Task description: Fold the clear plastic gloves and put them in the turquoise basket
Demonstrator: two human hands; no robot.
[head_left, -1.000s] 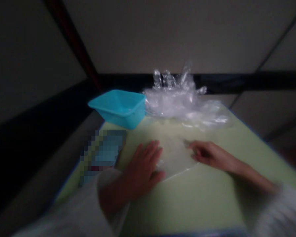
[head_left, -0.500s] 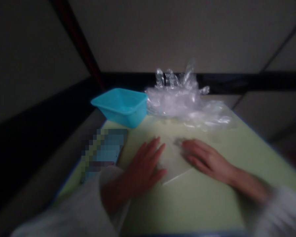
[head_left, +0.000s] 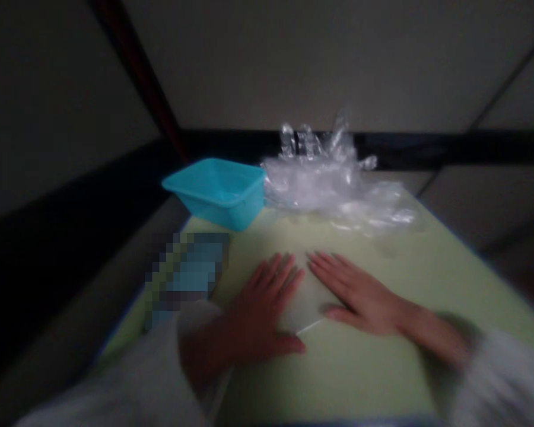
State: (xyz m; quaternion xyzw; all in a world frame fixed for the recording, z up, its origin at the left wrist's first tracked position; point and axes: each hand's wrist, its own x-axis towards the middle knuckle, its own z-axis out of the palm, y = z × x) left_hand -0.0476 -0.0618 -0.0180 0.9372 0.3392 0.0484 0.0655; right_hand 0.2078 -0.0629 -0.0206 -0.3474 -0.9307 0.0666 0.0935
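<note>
A thin, clear plastic sheet or bag [head_left: 309,305] lies flat on the pale yellow-green table. My left hand [head_left: 264,311] rests flat over its left side, fingers stretched and thumb out to the right. Over its right side lies my right hand [head_left: 360,290], palm down, its fingers pointing up and left with the thumb apart. The fingertips of both hands nearly meet above the sheet. Much of the sheet is hidden under the hands, so its exact kind cannot be made out.
A turquoise plastic basket [head_left: 235,210] stands at the table's back left. Beside it is a heap of crinkled clear plastic gloves [head_left: 320,184]. A blurred-out flat bluish object [head_left: 196,267] lies left of my left hand. The table [head_left: 338,379] has blue edges.
My right hand has flattened and moved slightly left over the sheet, its fingers straightening. My left hand has spread wider, with its thumb lower. The basket and the heap have stayed put.
</note>
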